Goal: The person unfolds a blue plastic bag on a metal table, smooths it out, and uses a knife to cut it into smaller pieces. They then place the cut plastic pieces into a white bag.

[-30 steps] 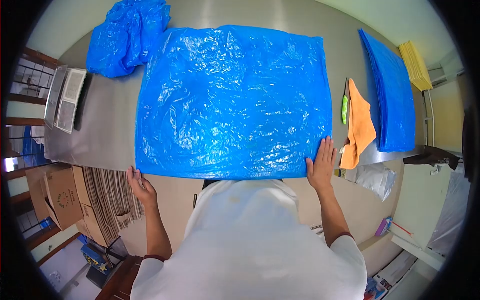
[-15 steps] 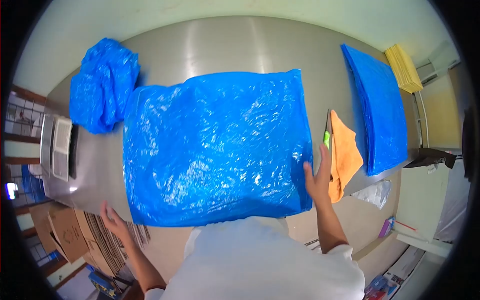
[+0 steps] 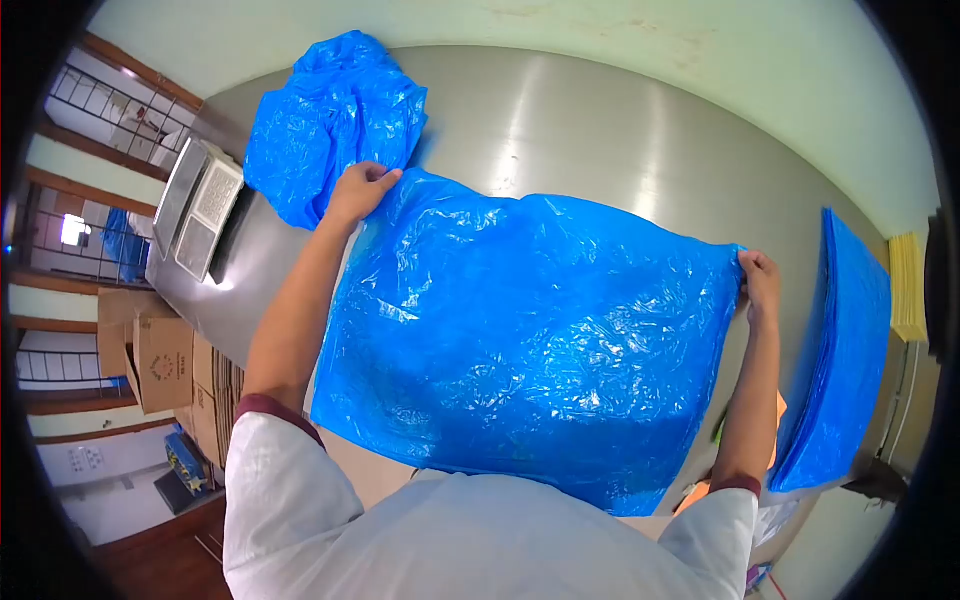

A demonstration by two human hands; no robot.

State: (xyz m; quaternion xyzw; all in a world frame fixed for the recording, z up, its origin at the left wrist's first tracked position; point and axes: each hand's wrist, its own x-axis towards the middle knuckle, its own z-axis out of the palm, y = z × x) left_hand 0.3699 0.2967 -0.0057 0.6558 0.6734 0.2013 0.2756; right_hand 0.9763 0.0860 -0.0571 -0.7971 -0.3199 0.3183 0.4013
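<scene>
A large, glossy blue plastic bag (image 3: pixel 530 340) lies flat across the table in front of me, its near edge against my shirt. At its far left corner is my left hand (image 3: pixel 362 190), thumb and fingers closed on the edge. My right hand (image 3: pixel 760 278) pinches the far right corner, fingers curled. Just beyond my left hand sits a crumpled heap of blue plastic (image 3: pixel 335 120). Under my right forearm an orange cloth (image 3: pixel 692 496) shows only in part, mostly hidden by the arm and the bag.
A flat stack of blue plastic (image 3: pixel 840 370) lies on the right of the metal table (image 3: pixel 590 120), with folded yellow material (image 3: pixel 907 290) beyond it. A white-and-grey device (image 3: pixel 205 210) stands at the left edge. Cardboard boxes (image 3: pixel 165 360) are stacked below on the left.
Both hands have moved from the near sides of the bag up to its far corners and closed there. The view has turned, so the table appears tilted.
</scene>
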